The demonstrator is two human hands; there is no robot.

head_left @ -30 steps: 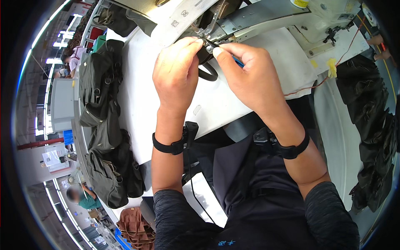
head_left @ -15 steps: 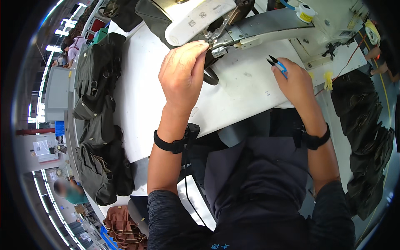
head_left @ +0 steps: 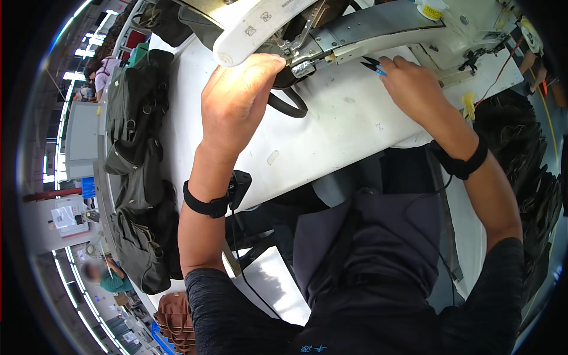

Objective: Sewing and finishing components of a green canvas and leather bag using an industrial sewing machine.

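My left hand (head_left: 234,103) is raised to the needle area of a white sewing machine (head_left: 251,32), its fingers pinched together beside the presser parts. Whatever lies between those fingertips is too small or hidden to make out. Below the machine's metal arm (head_left: 378,28), a dark strap loop (head_left: 300,107) hangs down from a dark piece, mostly hidden behind my left hand. In my right hand (head_left: 414,89) is a pair of thread snips (head_left: 375,66) with blue handles and black blades pointing left, held just in front of the metal arm.
Dark green bags (head_left: 135,124) line the left side of the white table (head_left: 331,139). Brown bags (head_left: 176,316) are stacked at lower left, and more dark bags (head_left: 518,157) lie on the right. A white round container (head_left: 431,8) sits on the machine. Another person (head_left: 115,278) is far left.
My right hand with the snips has moved up toward the machine arm. My left hand has shifted slightly left in the picture, as have the machine and strap loop.
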